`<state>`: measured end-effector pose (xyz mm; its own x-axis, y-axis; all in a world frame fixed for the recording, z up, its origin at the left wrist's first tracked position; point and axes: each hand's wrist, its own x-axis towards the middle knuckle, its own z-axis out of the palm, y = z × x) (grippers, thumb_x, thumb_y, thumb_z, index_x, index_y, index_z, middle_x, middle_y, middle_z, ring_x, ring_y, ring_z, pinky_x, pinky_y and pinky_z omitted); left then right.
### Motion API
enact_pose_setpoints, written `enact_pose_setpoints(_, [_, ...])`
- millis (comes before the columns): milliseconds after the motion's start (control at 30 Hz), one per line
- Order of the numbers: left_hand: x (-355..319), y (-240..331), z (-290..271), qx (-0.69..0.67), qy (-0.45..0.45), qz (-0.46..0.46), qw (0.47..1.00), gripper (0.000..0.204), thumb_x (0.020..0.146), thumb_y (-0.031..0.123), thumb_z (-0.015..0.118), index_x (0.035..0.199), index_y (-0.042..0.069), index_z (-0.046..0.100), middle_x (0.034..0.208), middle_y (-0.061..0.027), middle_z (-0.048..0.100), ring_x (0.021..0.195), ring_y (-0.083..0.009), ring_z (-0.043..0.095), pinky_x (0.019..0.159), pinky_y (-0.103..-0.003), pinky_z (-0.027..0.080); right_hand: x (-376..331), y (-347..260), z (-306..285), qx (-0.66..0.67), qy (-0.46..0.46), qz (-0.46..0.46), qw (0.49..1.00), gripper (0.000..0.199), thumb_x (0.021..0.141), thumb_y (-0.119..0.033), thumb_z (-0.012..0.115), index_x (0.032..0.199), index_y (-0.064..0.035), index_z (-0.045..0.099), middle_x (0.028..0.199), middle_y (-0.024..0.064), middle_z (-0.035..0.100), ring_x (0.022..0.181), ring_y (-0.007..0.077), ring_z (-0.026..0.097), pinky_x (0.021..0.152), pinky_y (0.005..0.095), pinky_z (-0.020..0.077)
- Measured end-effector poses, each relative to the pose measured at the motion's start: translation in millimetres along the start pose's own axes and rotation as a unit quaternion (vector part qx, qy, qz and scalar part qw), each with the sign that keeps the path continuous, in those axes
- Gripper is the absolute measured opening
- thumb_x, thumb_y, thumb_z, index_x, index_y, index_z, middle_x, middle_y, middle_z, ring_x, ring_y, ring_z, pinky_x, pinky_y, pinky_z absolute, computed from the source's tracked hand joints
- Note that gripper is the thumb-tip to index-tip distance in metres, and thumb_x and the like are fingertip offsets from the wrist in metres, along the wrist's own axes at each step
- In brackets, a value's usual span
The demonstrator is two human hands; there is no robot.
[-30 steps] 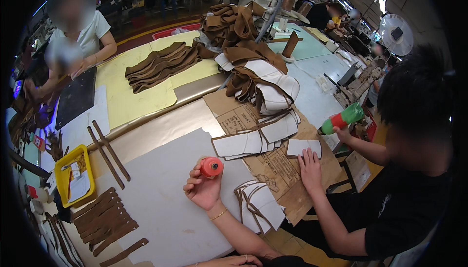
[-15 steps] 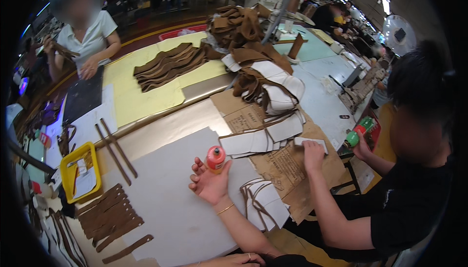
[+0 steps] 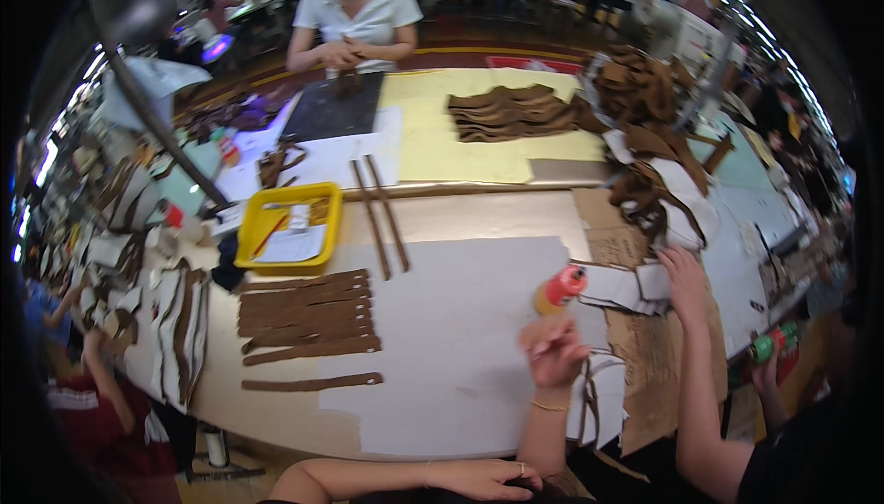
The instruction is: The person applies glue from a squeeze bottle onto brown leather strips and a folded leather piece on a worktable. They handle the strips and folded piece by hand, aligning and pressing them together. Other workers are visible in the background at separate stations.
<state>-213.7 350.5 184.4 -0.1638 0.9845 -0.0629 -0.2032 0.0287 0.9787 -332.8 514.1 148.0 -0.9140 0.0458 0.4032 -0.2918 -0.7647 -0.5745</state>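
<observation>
My right hand, with a bracelet at the wrist, is raised over the grey sheet, its fingers loosely bent and slightly blurred. Just beyond its fingertips is a small bottle with a red top and yellowish lower part, leaning right; whether they touch is unclear. My left hand lies flat at the near edge by my right forearm, holding nothing. Brown strips with holed ends lie in a row on the left. A single brown strip lies nearer me.
A yellow tray holds papers and a red pencil. Two long brown strips lie beside it. At right, a co-worker's hand touches white pieces on cardboard. Another person stands across the table. Brown pieces lie on yellow sheets.
The view has swung left, so the table things appear farther right. My right hand was palm up against the bottle; now its fingers bend below it. The bottle leans more.
</observation>
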Motion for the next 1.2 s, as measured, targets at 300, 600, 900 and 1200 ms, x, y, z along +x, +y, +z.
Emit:
enact_pose_setpoints(300, [1,-34,7,0.006,0.005,0.094,0.996,0.031,0.092,0.018,0.059,0.114,-0.004,0.059,0.107,-0.0167,0.064,0.1,-0.0213,0.058,0.091,-0.034,0.045,17,-18,-6,-0.702,0.324,-0.125,0.622,0.086,0.073,-0.025,0.084,0.138,-0.0026,0.032,0.122,0.0128,0.05,0.113,0.0247,0.05,0.1,0.0374,0.0381])
enact_pose_setpoints(600, [-52,0,-27,0.077,0.023,-0.036,0.996,0.036,0.099,0.029,0.051,0.124,0.003,0.051,0.121,-0.011,0.056,0.115,-0.0202,0.052,0.098,-0.033,0.042,23,15,-91,-0.573,0.262,-0.051,0.775,0.077,0.07,-0.008,0.081,0.135,0.0022,0.04,0.123,0.014,0.05,0.114,0.024,0.052,0.1,0.0356,0.0413])
enact_pose_setpoints(900, [-51,60,-124,0.129,0.029,-0.146,0.98,0.035,0.098,0.029,0.054,0.123,0.005,0.055,0.116,-0.0079,0.06,0.108,-0.0157,0.055,0.093,-0.03,0.045,32,17,-57,-0.635,0.352,-0.036,0.687,0.063,0.072,-0.017,0.081,0.124,0.0004,0.05,0.12,0.0144,0.051,0.112,0.0273,0.053,0.098,0.0363,0.0419])
enact_pose_setpoints(1200, [79,123,-247,-0.007,0.157,-0.101,0.982,0.025,0.095,0.016,0.058,0.114,0.0,0.059,0.1,-0.008,0.065,0.094,-0.0165,0.063,0.087,-0.029,0.049,35,20,-55,-0.629,0.349,-0.166,0.675,0.067,0.068,-0.016,0.083,0.124,-0.005,0.048,0.114,0.0143,0.047,0.109,0.0326,0.048,0.096,0.0423,0.0404])
